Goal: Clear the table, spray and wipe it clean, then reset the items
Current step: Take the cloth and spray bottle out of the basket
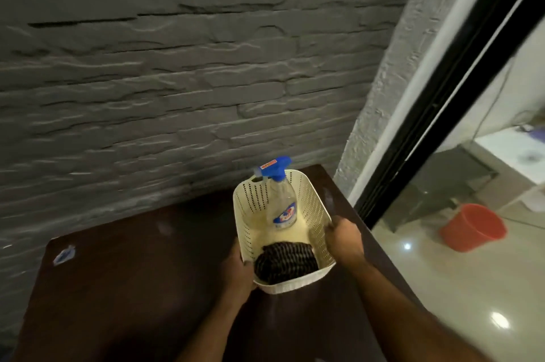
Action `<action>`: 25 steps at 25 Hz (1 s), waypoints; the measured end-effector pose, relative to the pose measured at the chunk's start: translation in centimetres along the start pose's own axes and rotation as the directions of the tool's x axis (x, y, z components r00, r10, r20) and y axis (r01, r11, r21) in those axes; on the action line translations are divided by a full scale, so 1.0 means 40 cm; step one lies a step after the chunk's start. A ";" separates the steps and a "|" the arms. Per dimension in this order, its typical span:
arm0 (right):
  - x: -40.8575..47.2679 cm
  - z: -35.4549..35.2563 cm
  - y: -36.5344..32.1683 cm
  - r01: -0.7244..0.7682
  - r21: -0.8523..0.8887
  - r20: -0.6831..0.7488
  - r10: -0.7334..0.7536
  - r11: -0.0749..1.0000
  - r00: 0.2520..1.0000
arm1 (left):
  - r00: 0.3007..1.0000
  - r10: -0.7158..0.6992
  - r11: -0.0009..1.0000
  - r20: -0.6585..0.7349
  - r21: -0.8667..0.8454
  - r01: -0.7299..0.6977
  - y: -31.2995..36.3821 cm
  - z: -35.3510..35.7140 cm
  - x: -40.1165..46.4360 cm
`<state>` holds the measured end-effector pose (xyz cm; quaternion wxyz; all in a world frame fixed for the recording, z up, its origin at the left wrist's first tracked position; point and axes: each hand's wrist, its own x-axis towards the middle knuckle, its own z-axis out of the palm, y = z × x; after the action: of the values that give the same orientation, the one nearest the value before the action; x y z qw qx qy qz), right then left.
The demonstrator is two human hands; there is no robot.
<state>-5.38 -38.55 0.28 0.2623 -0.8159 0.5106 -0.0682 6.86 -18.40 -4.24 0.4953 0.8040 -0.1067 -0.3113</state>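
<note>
I hold the cream perforated plastic basket (317, 208) by its long sides over the dark brown surface (132, 273), left hand (239, 270) and right hand (345, 236) both closed on it, long axis pointing away, clear blue-triggered spray bottle (280, 199) at its far end.

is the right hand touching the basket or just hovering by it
Touching. The head view shows the right hand closed over the right rim of the cream basket, fingers curled on the edge, with no gap between them.
</note>
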 end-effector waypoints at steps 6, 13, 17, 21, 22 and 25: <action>0.098 -0.117 0.231 -0.070 -0.025 0.027 0.070 0.997 0.997 | 0.997 -0.017 0.998 0.074 0.065 0.012 0.011 0.289 0.007; 0.170 -0.124 0.345 -0.031 0.017 0.047 0.030 0.999 0.998 | 1.000 0.009 0.990 0.020 0.138 -0.012 0.049 0.401 -0.038; 0.168 -0.129 0.342 0.020 -0.055 -0.022 -0.021 0.998 1.000 | 0.998 0.039 0.975 0.051 0.218 -0.049 0.089 0.380 -0.055; 0.143 -0.141 0.249 0.307 -0.347 -0.217 -0.395 0.886 0.893 | 0.984 0.176 0.933 0.005 0.317 -0.168 0.177 0.344 -0.055; 0.136 -0.124 0.223 0.363 -0.329 -0.114 -0.418 0.872 0.901 | 0.971 0.238 0.905 -0.002 0.363 -0.221 0.201 0.335 -0.053; 0.131 -0.042 0.197 0.366 -0.324 0.413 -0.217 0.873 0.884 | 0.933 0.359 0.817 0.033 0.473 -0.331 0.241 0.319 -0.052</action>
<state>-9.85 -46.39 -3.03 0.1699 -0.9185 0.3248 0.1484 -1.18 -31.40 0.89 0.3364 0.8757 -0.3085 -0.1577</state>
